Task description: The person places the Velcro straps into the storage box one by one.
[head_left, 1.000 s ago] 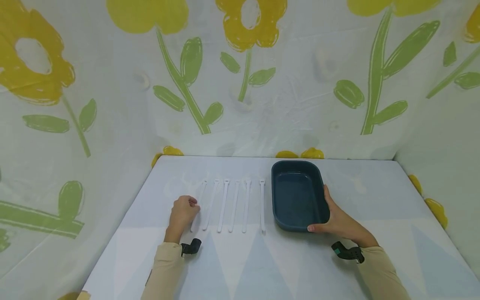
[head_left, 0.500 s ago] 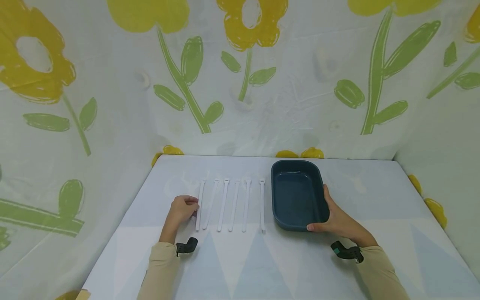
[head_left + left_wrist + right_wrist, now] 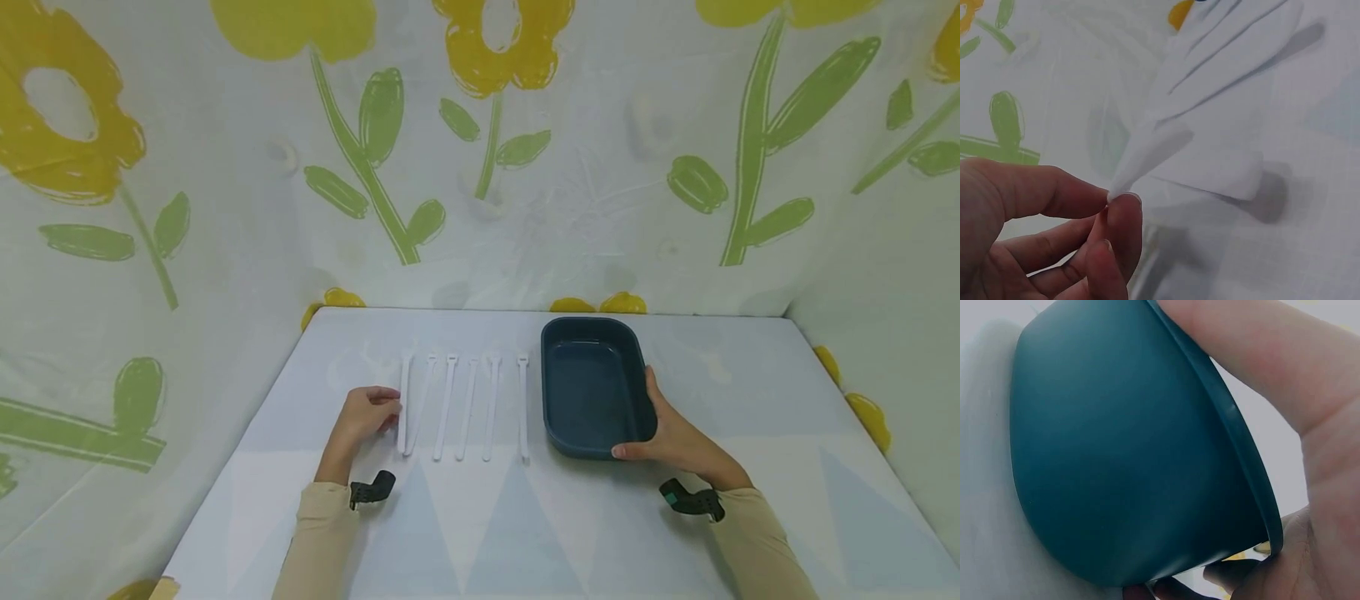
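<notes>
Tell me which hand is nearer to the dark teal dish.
Right. The right hand grips the dark teal dish at its near right corner. The left hand, off to the left, pinches a white strip, with five more strips in between.

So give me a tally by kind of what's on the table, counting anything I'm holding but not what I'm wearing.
White strips: 6, including the one pinched in the left hand
Dark tray: 1
Total: 7
</notes>
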`<act>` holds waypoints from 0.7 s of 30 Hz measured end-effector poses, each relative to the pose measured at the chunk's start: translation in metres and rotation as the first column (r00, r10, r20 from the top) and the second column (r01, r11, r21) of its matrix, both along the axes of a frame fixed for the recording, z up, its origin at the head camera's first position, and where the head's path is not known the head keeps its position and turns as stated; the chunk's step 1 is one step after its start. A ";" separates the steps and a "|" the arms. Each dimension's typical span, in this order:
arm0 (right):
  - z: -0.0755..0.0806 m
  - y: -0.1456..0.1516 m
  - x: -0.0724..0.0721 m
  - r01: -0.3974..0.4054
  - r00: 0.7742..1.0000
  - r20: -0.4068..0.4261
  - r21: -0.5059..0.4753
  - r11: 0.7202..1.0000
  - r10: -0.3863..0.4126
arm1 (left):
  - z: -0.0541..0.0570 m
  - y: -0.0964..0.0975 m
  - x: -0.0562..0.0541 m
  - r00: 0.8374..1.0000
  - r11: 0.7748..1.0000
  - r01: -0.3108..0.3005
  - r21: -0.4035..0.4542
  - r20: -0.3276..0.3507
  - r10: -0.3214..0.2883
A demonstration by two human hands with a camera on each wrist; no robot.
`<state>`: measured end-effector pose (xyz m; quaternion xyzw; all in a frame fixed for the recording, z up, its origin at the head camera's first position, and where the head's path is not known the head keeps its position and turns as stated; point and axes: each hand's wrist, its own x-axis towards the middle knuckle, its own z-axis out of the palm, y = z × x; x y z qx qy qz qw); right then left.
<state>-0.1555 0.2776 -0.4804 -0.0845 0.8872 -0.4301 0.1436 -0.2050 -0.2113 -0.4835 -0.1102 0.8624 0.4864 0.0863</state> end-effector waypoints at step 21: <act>-0.001 0.001 0.000 0.005 1.000 0.004 -0.001 1.000 -0.005 | 0.016 0.015 -0.002 1.000 0.981 0.022 0.193 0.006 -0.024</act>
